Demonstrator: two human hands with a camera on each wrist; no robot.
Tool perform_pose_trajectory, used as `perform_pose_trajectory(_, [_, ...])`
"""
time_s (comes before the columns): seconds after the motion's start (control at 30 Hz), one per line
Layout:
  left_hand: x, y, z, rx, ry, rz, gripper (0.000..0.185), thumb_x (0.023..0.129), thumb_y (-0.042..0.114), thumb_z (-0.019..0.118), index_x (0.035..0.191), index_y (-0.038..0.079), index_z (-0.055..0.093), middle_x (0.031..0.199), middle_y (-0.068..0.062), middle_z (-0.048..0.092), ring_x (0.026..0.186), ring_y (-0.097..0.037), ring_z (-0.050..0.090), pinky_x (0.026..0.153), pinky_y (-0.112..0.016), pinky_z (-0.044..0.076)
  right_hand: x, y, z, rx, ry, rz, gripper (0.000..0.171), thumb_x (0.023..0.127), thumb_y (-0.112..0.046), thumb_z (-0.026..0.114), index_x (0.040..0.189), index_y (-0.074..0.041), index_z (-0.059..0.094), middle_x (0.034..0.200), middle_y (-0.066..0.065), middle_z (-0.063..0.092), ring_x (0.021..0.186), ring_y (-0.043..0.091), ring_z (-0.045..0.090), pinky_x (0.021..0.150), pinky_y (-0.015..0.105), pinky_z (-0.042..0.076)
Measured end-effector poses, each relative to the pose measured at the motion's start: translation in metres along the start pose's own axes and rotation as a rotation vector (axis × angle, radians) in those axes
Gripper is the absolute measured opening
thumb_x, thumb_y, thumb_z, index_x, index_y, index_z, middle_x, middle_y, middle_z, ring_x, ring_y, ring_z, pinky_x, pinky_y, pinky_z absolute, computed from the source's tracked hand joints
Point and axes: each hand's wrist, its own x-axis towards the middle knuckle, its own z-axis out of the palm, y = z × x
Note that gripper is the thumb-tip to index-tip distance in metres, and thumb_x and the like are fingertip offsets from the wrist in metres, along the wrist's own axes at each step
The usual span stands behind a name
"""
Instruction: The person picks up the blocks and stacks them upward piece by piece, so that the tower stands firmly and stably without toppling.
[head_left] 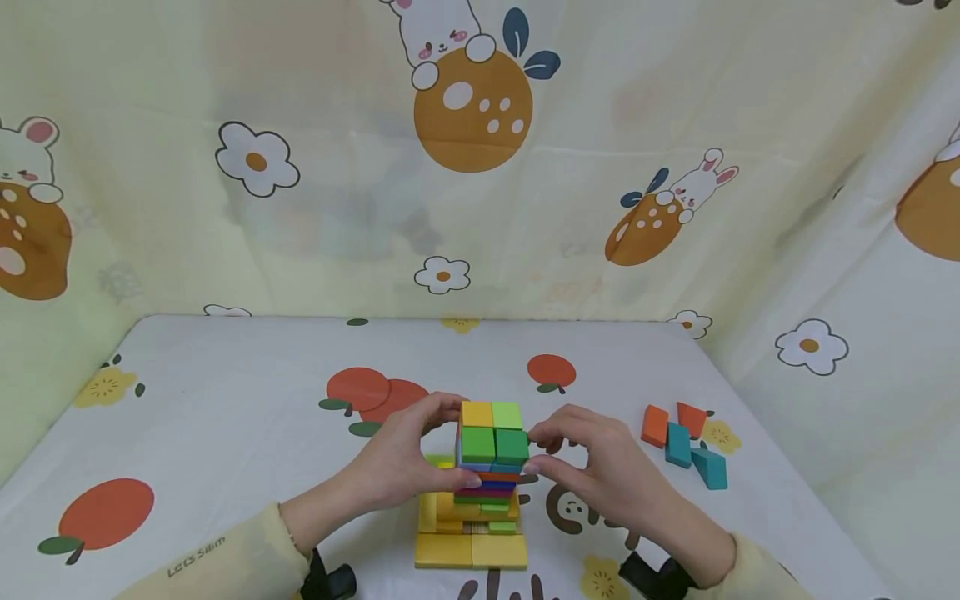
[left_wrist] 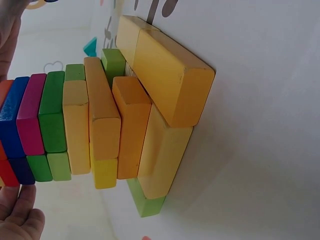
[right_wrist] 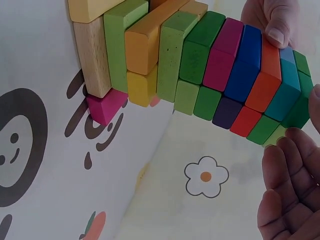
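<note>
A tower of colored wooden blocks (head_left: 474, 490) stands on yellow base blocks (head_left: 471, 552) in front of the person. The left hand (head_left: 408, 458) grips the tower's upper left side, thumb across the front and fingers round the back. In the left wrist view, its fingers (left_wrist: 20, 212) lie against the red and dark blue blocks. The right hand (head_left: 600, 454) is at the top right, thumb and fingers pinching a green block (head_left: 512, 447). In the right wrist view, its fingers (right_wrist: 287, 180) sit at the tower's top end. Beside the green block are yellow, lime and other green blocks.
Loose orange (head_left: 655, 426) and teal blocks (head_left: 709, 468) lie at the right of the table. A pink block (right_wrist: 106, 106) sits by the tower's base in the right wrist view. A patterned cloth covers the table (head_left: 247, 417), and a printed curtain (head_left: 322, 242) hangs behind.
</note>
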Motion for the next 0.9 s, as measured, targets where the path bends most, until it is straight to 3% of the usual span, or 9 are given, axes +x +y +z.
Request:
perform_pose_trajectory(0.67, [0.000,0.000,0.001,0.000,0.003,-0.005,0.070,0.079,0.027,0.089,0.138,0.013,0.054,0.127,-0.003,0.069,0.138,-0.036,0.053,0.115,-0.064,0.038,0.001,-0.001,0.003,0.029,-0.048,-0.005,0.016,0.089,-0.032,0.079,0.100,-0.021,0.076,0.091,-0.014,0.067,0.085,0.002,0.058,0.073,0.020,0.056])
perform_pose_trajectory(0.8, [0.000,0.001,0.001,0.008,0.007,-0.011,0.070,0.079,0.027,0.090,0.137,0.013,0.055,0.127,-0.002,0.069,0.138,-0.036,0.053,0.115,-0.064,0.039,-0.001,0.004,-0.001,-0.013,0.006,-0.004,0.011,0.091,-0.024,0.078,0.101,-0.021,0.076,0.093,-0.015,0.068,0.085,0.001,0.059,0.073,0.020,0.056])
perform_pose_trajectory(0.9, [0.000,0.001,0.001,0.013,0.008,-0.005,0.070,0.079,0.027,0.090,0.137,0.012,0.055,0.128,-0.003,0.069,0.137,-0.036,0.054,0.114,-0.064,0.039,-0.002,0.023,-0.008,-0.077,0.096,-0.009,0.012,0.092,-0.016,0.077,0.104,-0.017,0.076,0.093,-0.013,0.070,0.084,0.002,0.060,0.073,0.024,0.057])
